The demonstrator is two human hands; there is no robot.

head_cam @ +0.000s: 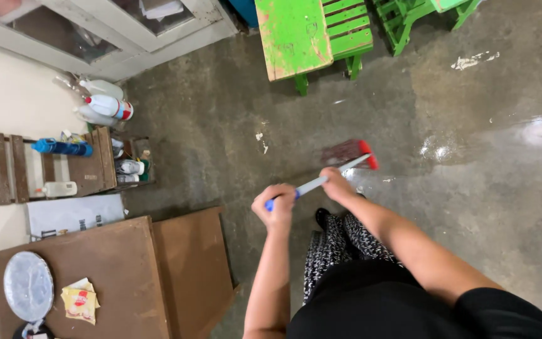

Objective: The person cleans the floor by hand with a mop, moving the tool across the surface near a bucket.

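Both hands grip a broom (340, 164): left hand (275, 205) fisted at the handle's blue end, right hand (335, 182) mid-shaft. Smooth pale handle, red head, bristles blurred over wet, glossy concrete floor (472, 157).

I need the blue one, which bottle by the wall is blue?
The blue bottle lying on its side on the wooden rack; the bottles in the corner behind it are white.

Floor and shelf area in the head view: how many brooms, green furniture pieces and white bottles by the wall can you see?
Brooms: 1, the red broom, held by left hand and right hand.
Green furniture: 3, table, bench, chair.
White bottles by the wall: 3.
Total: 7.
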